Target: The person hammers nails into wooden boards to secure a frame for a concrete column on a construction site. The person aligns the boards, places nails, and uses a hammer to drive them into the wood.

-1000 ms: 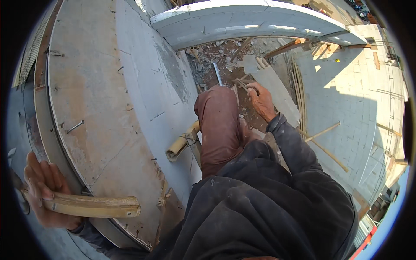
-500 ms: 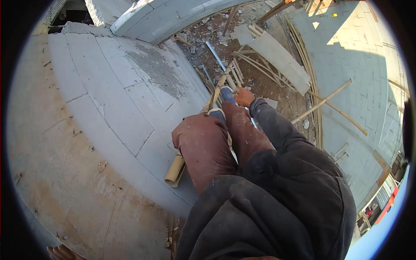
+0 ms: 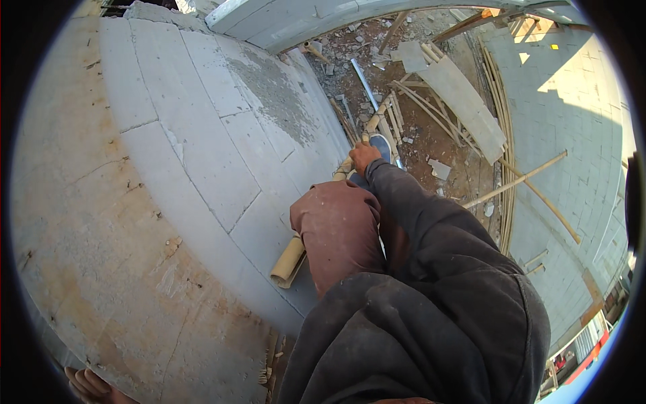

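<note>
My right hand (image 3: 364, 156) reaches down past my knee to a slanting bamboo pole (image 3: 373, 125) beside my blue shoe (image 3: 381, 145). Its fingers look wrapped round the pole, though the palm side is hidden. At the lower left rim, part of my left hand (image 3: 91, 385) shows with fingers bent and close together, by the edge of a stained flat slab (image 3: 128, 236). Whatever those fingers hold is out of sight. The pole's thick, hollow lower end (image 3: 288, 264) sticks out beside my brown-trousered knee (image 3: 340, 219).
A pale block wall (image 3: 202, 148) with a wet mortar patch (image 3: 269, 91) runs along the left. Far below lie rubble, a pale board (image 3: 464, 104), bamboo poles (image 3: 499, 135) and a metal strip (image 3: 364, 82). Another block wall (image 3: 565, 148) stands at right.
My right hand has moved from the outer side of my shoe across to the bamboo pole. My raised knee and the whole view have shifted slightly.
</note>
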